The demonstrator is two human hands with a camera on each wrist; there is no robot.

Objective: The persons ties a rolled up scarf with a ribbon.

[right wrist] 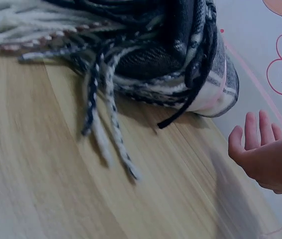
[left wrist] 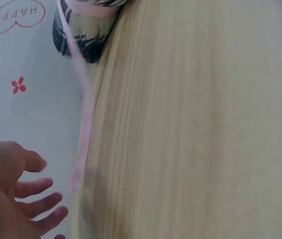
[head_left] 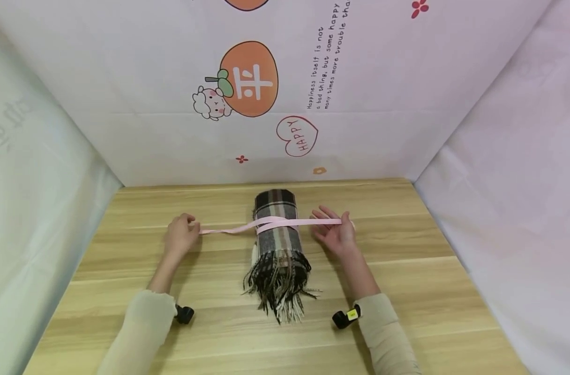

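A rolled plaid scarf [head_left: 277,242] in black, grey and white lies on the table, its fringe towards me. A pink ribbon [head_left: 279,224] goes round its middle and crosses on top. One ribbon end runs left to the fingertips of my left hand [head_left: 182,234]. In the left wrist view that ribbon end [left wrist: 83,144] stands apart from the left hand [left wrist: 11,191], whose fingers are loosely bent. To the right, the ribbon stretches across the palm of my right hand [head_left: 335,234] up to its thumb. The right hand [right wrist: 267,154] has its fingers spread out.
The wood-grain table [head_left: 219,333] reaches back to a white printed backdrop [head_left: 172,146]. White cloth walls [head_left: 510,130] rise at both sides. A small black camera [head_left: 185,314] sits at the left wrist, another camera [head_left: 343,319] at the right.
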